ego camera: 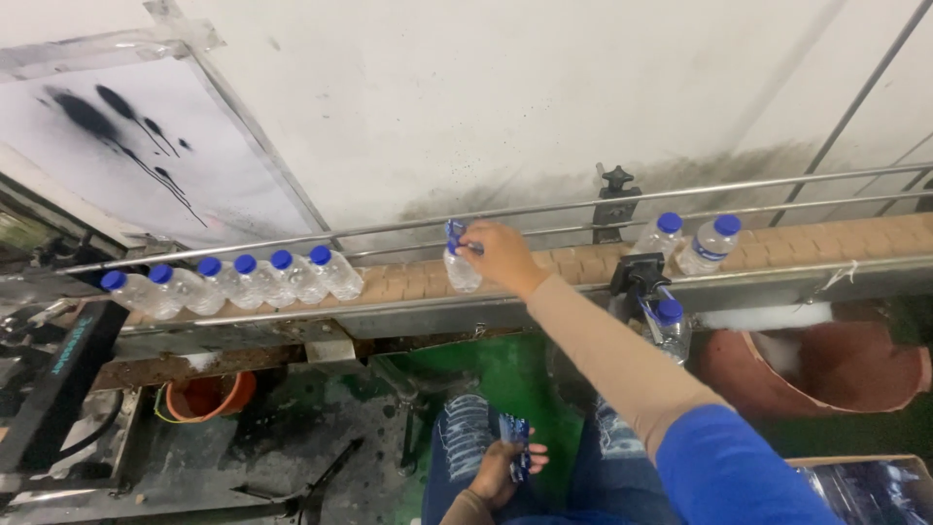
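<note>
Stained white wall behind conveyor (573,267) | right hand (501,255) grips a bottle (460,266) by its cap, upright on the belt | left hand (503,469) near lap, holding blue labels (516,439) | bottle row (238,282) left of right hand

The bottle (461,264) under the right hand (501,255) is clear with a blue cap. Left of that hand, six clear bottles (233,283) have blue caps too. The belt (583,262) is tan. Below it, the floor (505,374) is green, and the bucket (206,394) is orange.
</note>
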